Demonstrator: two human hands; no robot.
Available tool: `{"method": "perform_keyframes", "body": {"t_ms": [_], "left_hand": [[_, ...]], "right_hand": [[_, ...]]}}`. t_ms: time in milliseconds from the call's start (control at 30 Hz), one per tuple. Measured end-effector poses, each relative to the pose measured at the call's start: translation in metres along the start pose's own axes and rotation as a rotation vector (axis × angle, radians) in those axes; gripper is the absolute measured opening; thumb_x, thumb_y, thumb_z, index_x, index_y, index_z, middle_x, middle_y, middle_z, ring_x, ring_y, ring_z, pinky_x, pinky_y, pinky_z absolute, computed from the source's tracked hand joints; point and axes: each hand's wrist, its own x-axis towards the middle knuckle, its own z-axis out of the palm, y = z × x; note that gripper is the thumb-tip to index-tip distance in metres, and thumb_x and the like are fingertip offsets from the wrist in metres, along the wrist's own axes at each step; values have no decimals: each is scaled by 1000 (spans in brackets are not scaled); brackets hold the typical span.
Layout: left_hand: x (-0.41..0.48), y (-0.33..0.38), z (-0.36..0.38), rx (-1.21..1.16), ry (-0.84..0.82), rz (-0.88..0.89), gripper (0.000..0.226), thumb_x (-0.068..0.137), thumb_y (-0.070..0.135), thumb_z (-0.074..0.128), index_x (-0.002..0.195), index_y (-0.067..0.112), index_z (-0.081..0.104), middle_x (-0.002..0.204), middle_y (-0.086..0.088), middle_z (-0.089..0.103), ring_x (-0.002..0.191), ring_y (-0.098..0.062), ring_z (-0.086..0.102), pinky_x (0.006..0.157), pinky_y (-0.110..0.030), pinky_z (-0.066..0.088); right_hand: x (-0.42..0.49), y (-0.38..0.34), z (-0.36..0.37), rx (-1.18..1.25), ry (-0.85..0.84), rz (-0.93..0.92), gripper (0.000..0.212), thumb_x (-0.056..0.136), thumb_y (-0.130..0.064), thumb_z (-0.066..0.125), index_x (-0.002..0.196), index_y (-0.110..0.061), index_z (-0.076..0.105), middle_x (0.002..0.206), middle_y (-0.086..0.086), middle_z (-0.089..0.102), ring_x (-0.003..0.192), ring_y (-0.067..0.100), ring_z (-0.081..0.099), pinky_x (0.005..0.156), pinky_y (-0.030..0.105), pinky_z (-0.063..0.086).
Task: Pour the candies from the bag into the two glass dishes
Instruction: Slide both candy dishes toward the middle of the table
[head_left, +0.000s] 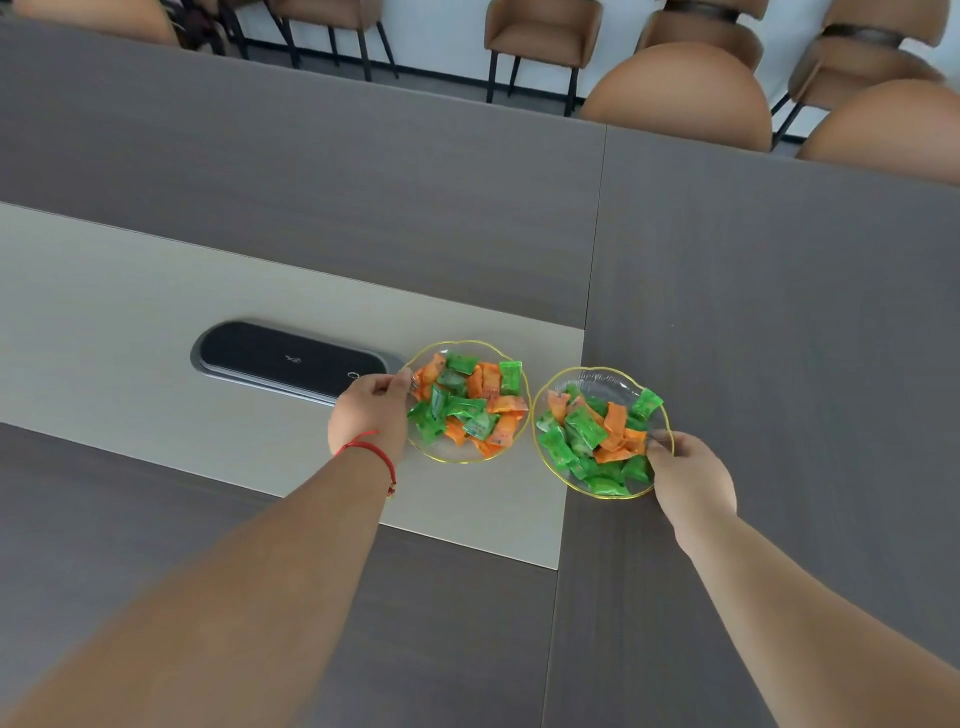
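Note:
Two clear glass dishes with thin gold rims stand side by side on the table. The left dish (470, 347) and the right dish (597, 375) both hold several green and orange wrapped candies (467, 402). My left hand (371, 410), with a red string at the wrist, pinches the left dish's left rim. My right hand (688, 480) grips the right dish's near right rim. No bag is in view.
A dark oval socket panel (283, 361) is set into the beige strip (130, 312) of the table, just left of my left hand. Dark wood-grain table surface (779, 312) surrounds it. Tan chairs (675, 98) line the far edge.

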Motion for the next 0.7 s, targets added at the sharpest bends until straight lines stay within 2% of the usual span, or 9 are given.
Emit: {"method": "perform_keyframes", "body": {"t_ms": [133,200,300,400,500,600,700], "left_hand": [[-5,-4,2,17,38,-2,32,88,55,42,84,29,61,69,14,58,76,-21,56,69,-29,41],[-6,-4,2,22,34,2,30,90,52,41,82,29,60,68,14,57,77,-22,55,69,-29,40],[-3,-2,4,29,41,-22,32,89,51,41,80,28,60,72,8,60,77,-24,58,67,-29,41],[2,0,5,21,21,-74,34,88,52,42,81,27,64,71,8,60,77,-23,59,69,-31,45],[5,2,5,33,-1,-98,34,87,54,42,82,28,63,75,4,61,79,-25,59,76,-35,49],[6,7,4,77,-22,-111,39,89,55,36,89,24,61,77,1,58,82,-27,56,76,-34,45],[7,4,-1,-35,-98,-101,53,89,54,35,109,11,61,98,-15,65,91,-35,59,83,-39,49]], "right_hand": [[-2,4,3,-18,21,-2,13,91,-39,50,100,-36,58,82,-12,63,73,19,62,75,45,59],[-2,7,5,-53,26,-27,15,91,-40,47,99,-35,58,82,-9,66,72,22,64,69,41,59],[-3,9,6,-73,51,-59,12,93,-37,46,98,-33,57,79,-11,63,67,14,59,56,28,45],[-4,9,7,-92,59,-55,11,95,-35,46,99,-34,56,79,-14,60,67,8,54,54,26,38],[-5,7,6,-121,58,-55,13,96,-36,43,99,-33,56,82,-9,63,72,16,59,57,28,41],[-6,8,8,-140,42,-60,25,97,-38,37,105,-29,59,84,-4,66,77,24,63,65,34,51],[-12,9,2,-45,35,-23,42,95,-45,36,128,-26,52,95,-4,67,82,25,67,77,46,58]]}}
